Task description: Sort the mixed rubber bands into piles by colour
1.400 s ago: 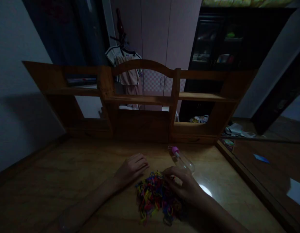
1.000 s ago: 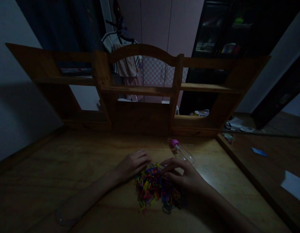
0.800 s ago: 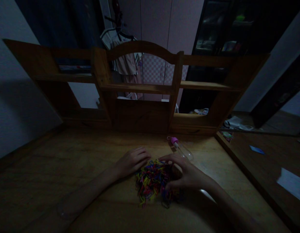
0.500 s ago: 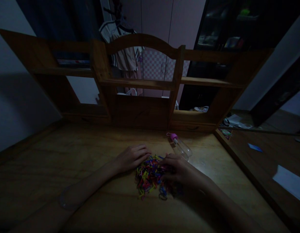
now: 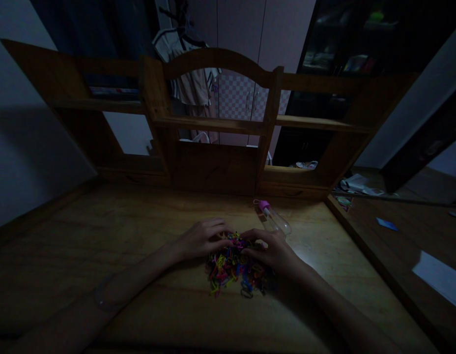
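1. Colorful bands (image 5: 231, 269), heaped on the desk (image 5: 150, 219) between left hand (image 5: 203, 239) and right hand (image 5: 276, 249).
2. Left's loosely curled at the heap, can't tell if it's got any.
3. Right's half open over it, grip unclear too.
4. Clear bottle (image 5: 278, 222) lies just past the right one.

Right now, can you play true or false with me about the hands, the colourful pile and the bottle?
1. The left hand and right hand are both at the colourful pile. True.
2. Everything in the pile is blue. False: yellow and pink show too.
3. The bottle has a pink cap. True.
4. The bottle stands upright. False: it lies on its side.
5. The pile sits on a shelf. False: it lies on the wooden tabletop.
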Tool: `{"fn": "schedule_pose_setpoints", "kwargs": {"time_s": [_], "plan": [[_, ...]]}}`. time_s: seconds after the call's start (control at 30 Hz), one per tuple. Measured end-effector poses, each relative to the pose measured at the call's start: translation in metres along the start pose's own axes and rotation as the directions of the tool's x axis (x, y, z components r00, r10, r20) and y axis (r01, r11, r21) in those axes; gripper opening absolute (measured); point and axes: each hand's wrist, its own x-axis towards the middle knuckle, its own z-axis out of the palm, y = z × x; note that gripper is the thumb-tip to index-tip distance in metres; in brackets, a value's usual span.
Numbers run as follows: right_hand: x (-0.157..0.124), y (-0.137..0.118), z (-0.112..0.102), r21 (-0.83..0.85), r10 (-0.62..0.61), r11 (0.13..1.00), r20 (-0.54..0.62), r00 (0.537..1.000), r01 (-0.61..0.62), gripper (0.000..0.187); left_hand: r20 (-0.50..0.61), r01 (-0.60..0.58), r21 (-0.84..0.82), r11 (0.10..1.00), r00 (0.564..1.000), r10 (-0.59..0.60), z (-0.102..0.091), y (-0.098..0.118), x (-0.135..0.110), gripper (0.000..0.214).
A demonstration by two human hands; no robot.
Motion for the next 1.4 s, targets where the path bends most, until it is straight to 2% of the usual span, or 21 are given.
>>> {"fn": "schedule_pose_setpoints", "kwargs": {"time_s": [0.33, 0.53, 0.7, 0.97, 1.1, 1.3, 1.4], "plan": [[0.0, 0.0, 0.01, -0.022, -0.008, 1.0, -0.003, 1.0, 0.008, 0.018, 0.038, -0.091, -0.035, 0.995, 0.995, 0.092, 0.003, 0.004, 0.002, 0.021], [0.0, 0.0, 0.008, -0.044, -0.016, 0.999, 0.014, 1.0, 0.016, 0.02, 0.017, -0.07, -0.072, 0.995, 0.997, 0.071, 0.003, 0.006, 0.001, 0.019], [0.0, -0.004, 0.003, -0.085, -0.041, 0.996, 0.007, 0.999, 0.041, 0.019, -0.017, -0.021, -0.181, 0.983, 1.0, 0.018, 0.001, 0.008, 0.001, 0.018], [0.0, -0.007, 0.0, -0.122, -0.041, 0.992, 0.001, 0.999, 0.04, 0.017, -0.099, 0.078, -0.371, 0.925, 0.988, -0.122, 0.001, -0.003, 0.003, 0.019], [0.0, -0.006, -0.001, -0.124, -0.042, 0.991, 0.009, 0.999, 0.043, 0.018, -0.057, 0.133, -0.432, 0.892, 0.983, -0.174, 0.001, -0.002, 0.003, 0.018], [0.004, -0.009, 0.006, -0.153, -0.1, 0.984, -0.082, 0.992, 0.087, 0.016, 0.008, 0.244, -0.463, 0.852, 0.962, -0.272, 0.006, 0.005, 0.003, 0.017], [0.006, -0.009, 0.013, -0.157, -0.116, 0.982, -0.086, 0.989, 0.102, 0.016, 0.037, 0.272, -0.488, 0.829, 0.956, -0.292, 0.007, 0.011, 0.004, 0.021]]}}
